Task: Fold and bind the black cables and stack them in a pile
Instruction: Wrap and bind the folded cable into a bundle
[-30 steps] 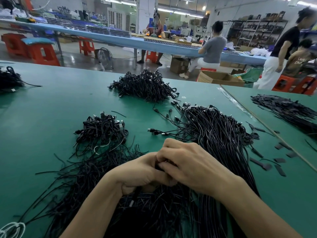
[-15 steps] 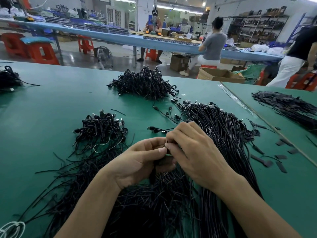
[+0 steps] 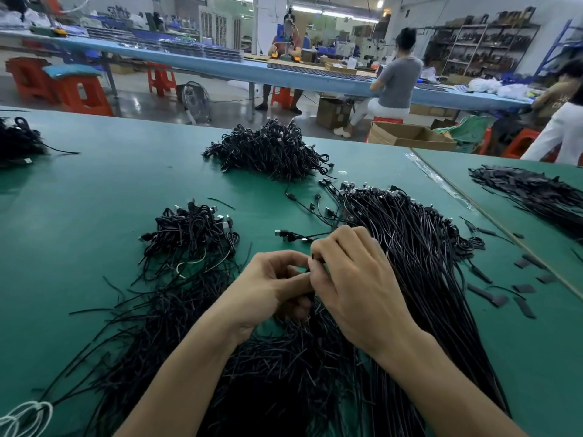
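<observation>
Binding looks under way: left hand (image 3: pixel 271 287) and right hand (image 3: pixel 351 279), pressed together, pinch one folded black cable (image 3: pixel 310 298) above the counter (image 3: pixel 94 190), probably to cinch it, bound pile (image 3: pixel 189 236) at ten o'clock.

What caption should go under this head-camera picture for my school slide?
Left hand and right hand pinch a black cable over loose cables on a green table, bound piles behind.

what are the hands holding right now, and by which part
Left hand and right hand both pinch one black cable where their fingers meet; the fingers hide which part.
</observation>
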{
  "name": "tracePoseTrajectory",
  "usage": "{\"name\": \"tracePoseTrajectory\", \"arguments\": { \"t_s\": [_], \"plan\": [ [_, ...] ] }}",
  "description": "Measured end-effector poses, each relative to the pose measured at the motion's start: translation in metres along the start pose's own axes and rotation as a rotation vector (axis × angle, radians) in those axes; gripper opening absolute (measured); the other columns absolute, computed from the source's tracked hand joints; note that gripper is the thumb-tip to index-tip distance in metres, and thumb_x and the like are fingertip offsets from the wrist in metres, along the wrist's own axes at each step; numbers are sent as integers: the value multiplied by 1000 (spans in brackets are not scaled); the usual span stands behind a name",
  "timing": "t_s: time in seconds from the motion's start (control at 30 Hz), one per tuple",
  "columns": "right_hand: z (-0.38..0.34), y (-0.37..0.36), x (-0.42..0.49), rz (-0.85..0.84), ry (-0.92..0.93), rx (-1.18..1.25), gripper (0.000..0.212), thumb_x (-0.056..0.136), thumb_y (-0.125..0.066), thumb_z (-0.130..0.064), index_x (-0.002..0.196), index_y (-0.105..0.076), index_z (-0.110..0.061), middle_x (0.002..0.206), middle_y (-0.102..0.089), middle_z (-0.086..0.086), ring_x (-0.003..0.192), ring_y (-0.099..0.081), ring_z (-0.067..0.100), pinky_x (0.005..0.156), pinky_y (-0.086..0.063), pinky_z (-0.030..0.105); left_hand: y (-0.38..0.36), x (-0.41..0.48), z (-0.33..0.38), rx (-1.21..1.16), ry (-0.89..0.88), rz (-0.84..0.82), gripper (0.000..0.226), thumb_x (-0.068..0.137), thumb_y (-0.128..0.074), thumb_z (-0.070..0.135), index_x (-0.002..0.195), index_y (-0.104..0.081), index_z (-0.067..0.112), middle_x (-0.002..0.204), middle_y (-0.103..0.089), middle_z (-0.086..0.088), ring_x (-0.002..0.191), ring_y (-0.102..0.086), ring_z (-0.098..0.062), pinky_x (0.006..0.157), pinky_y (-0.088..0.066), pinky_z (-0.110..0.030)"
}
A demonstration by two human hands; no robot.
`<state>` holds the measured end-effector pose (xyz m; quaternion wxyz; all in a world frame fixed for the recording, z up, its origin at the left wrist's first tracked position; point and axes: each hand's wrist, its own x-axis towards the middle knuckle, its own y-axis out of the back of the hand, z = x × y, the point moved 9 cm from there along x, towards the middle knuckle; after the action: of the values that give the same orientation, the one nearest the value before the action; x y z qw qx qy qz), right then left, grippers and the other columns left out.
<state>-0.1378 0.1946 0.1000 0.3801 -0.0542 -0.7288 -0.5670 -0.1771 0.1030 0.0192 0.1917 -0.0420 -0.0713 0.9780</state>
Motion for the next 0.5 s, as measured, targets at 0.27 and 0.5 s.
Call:
{"name": "tracePoseTrajectory", "arguments": {
  "t_s": [0.27, 0.5],
  "plan": [
    [19, -1, 4, 91, -370, 647, 13, 95, -59, -25, 84, -58, -31, 86, -55, -16, 85, -53, 5, 75, -41, 14, 11, -1, 25, -216, -208, 158, 22, 72, -78, 6, 94, -75, 10, 84, -70, -13, 76, -72, -24, 71, -60, -28],
    [18, -39, -16, -109, -636, 1269, 25, 99, -58, -14, 75, -66, -19, 68, -57, -9, 64, -48, 1, 62, -42, 15, 20, -9, 42, -434, -350, 197, 32, 83, -47, 14, 82, -79, 15, 94, -75, -17, 99, -71, -29, 89, -57, -39]
  ]
}}
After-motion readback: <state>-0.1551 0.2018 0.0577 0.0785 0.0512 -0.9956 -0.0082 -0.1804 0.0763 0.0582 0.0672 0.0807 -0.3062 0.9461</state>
